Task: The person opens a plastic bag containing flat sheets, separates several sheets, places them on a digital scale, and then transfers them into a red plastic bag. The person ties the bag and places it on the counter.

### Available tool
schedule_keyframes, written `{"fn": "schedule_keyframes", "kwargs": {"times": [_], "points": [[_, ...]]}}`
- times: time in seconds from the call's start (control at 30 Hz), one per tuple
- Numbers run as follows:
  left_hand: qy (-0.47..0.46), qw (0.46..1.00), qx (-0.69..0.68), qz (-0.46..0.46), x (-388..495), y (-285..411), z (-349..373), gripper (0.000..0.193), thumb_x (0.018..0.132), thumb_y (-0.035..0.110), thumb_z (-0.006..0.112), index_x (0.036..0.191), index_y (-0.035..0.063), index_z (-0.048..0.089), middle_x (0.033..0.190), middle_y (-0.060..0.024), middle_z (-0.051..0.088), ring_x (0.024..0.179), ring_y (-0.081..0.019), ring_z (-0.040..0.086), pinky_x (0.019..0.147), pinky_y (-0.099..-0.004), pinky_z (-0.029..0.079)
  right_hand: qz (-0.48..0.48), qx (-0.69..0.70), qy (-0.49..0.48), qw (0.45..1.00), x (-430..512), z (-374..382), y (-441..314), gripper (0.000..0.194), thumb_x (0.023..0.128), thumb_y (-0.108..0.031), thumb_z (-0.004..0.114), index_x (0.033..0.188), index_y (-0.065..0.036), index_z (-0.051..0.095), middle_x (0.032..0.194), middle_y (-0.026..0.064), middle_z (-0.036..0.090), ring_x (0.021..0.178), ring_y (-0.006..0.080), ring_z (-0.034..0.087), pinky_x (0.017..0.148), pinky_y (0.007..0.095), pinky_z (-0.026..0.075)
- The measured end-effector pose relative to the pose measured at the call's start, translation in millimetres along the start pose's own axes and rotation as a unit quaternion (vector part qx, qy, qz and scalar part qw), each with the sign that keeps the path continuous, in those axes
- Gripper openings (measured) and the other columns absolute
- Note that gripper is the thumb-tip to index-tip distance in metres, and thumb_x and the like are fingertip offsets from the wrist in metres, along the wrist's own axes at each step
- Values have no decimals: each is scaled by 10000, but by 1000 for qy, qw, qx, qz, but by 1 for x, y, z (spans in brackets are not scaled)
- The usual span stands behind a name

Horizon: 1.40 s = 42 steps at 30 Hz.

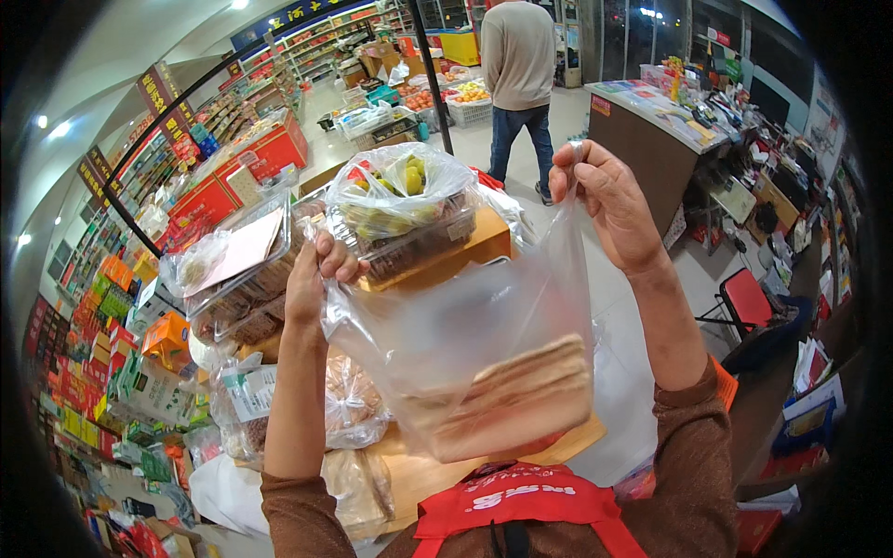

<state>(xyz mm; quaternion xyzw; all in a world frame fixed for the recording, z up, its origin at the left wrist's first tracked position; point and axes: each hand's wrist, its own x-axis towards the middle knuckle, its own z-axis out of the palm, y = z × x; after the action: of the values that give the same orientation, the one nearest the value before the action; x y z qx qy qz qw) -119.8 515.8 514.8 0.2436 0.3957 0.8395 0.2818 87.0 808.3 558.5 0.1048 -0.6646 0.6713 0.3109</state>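
A translucent plastic bag (474,335) hangs between my two hands, with a stack of flat, light-brown food pieces (516,390) in its lower part. My left hand (324,268) grips the gathered left edge of the bag, near the clear tubs. Higher up, my right hand (603,195) pinches the twisted right handle between thumb and fingers. Behind the bag, an open plastic bag of green fruit (404,185) rests on a clear container of dark food (425,244). A knotted bag of round flat food (352,401) lies beside my left forearm.
Clear tubs (241,279) with a pale sheet on top stand at the left of the wooden table (488,234). Boxed goods (167,342) crowd the far left. A person (520,77) stands beyond the table. A cluttered counter (642,132) and a red folding chair (745,298) are on the right.
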Motion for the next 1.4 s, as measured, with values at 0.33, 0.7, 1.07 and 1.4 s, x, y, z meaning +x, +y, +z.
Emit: {"fn": "schedule_keyframes", "kwargs": {"times": [0.33,0.7,1.07,1.4], "points": [[-3,922,359,143,-46,-15,47,452,1036,404,427,760,79,575,572,25,472,501,-62,438,480,-209,355,-57,-294,-83,950,-53,23,10,290,793,-225,727,960,-46,572,941,44,538,893,156,517,832,283,415],[-232,861,451,44,-98,-97,82,378,872,40,559,1250,32,559,1082,-130,623,934,-180,608,815,-324,476,59,-91,-85,990,-158,101,130,193,864,-128,552,1002,6,565,922,188,613,863,383,585,773,400,469],[-178,879,440,37,-90,-167,14,265,990,136,515,1232,32,544,976,-126,607,771,-201,586,752,-312,494,97,-110,46,988,-148,105,102,195,975,-168,545,915,17,564,706,139,552,618,224,514,600,304,443],[58,985,134,-96,-84,-163,-11,154,997,217,474,1028,82,541,817,-19,519,743,-135,543,701,-278,477,2,-251,-98,963,-132,100,85,155,883,-179,642,858,-44,571,840,122,593,823,302,579,764,406,434]]}}
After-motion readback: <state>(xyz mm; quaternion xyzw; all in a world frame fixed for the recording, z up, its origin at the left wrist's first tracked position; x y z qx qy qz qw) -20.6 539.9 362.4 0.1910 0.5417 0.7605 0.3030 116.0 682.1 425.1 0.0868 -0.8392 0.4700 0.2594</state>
